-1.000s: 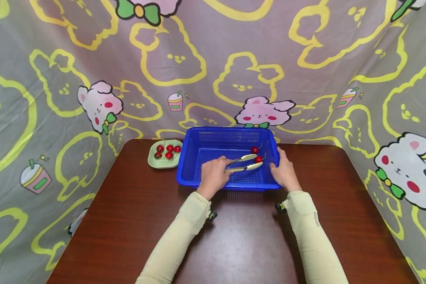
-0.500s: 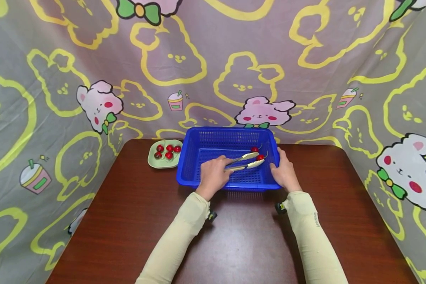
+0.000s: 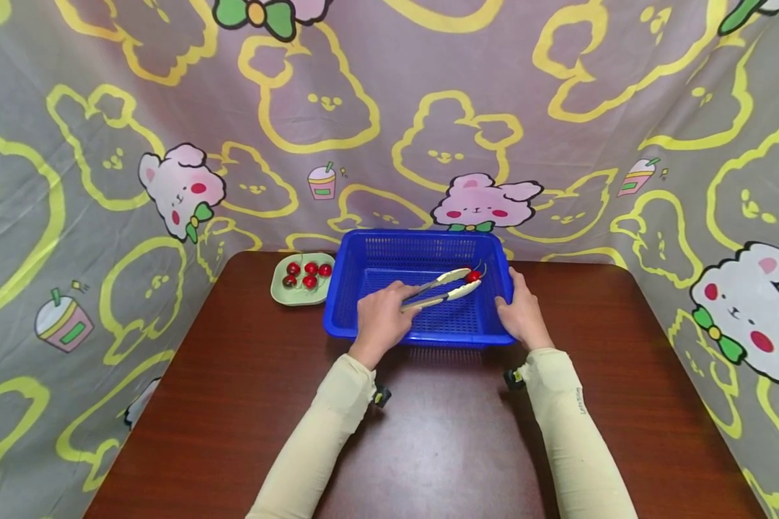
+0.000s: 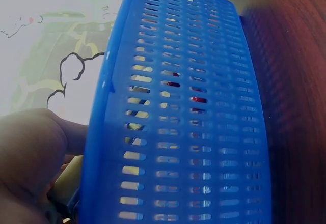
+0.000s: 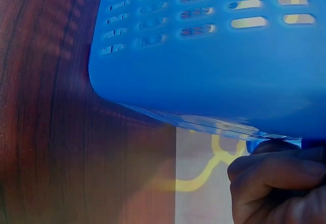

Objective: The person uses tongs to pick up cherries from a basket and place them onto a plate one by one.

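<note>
My left hand grips a pair of tongs over the front rim of the blue basket. Their cream tips stand apart inside the basket, pointing right. Close to the tips lies a red cherry with its stem up; a second one behind it is mostly hidden. Through the slots in the left wrist view, bits of a red cherry show. My right hand holds the basket's right side, its curled fingers at the rim in the right wrist view.
A pale green plate with several cherries stands left of the basket, close against it. The brown wooden table extends toward me. A patterned curtain encloses its back and sides.
The nearer cherry has shifted toward the back and overlaps the other. My left hand and the tongs have drawn slightly left and back. The right hand stays on the basket.
</note>
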{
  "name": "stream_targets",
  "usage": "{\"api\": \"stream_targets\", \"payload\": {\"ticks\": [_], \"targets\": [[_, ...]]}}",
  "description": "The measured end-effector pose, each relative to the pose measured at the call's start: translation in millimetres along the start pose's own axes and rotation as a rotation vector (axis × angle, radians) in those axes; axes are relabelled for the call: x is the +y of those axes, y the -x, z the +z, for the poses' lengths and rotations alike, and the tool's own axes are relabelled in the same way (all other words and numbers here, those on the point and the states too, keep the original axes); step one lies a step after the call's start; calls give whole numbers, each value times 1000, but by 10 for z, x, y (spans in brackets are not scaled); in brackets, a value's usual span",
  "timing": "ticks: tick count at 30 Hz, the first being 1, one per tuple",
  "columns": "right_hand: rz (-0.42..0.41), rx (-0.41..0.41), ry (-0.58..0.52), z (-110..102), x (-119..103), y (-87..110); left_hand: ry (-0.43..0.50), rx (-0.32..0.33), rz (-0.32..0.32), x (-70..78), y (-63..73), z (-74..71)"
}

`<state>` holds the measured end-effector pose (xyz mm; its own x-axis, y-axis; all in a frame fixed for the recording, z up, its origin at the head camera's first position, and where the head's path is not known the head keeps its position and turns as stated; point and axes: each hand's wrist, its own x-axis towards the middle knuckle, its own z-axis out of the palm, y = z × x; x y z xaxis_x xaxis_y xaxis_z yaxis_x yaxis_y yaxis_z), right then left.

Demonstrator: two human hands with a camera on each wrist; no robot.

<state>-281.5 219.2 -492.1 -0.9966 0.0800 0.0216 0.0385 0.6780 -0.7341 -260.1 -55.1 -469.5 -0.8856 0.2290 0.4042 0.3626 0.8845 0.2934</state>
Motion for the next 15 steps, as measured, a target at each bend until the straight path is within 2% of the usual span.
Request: {"api": "stream_targets", "payload": {"ticks": [7, 15], "targets": [[1, -3, -11, -4, 10, -15, 26, 47, 0, -68, 58, -88], [-12, -3, -9, -4, 23, -27, 52, 70, -23, -208, 133, -213]]}}
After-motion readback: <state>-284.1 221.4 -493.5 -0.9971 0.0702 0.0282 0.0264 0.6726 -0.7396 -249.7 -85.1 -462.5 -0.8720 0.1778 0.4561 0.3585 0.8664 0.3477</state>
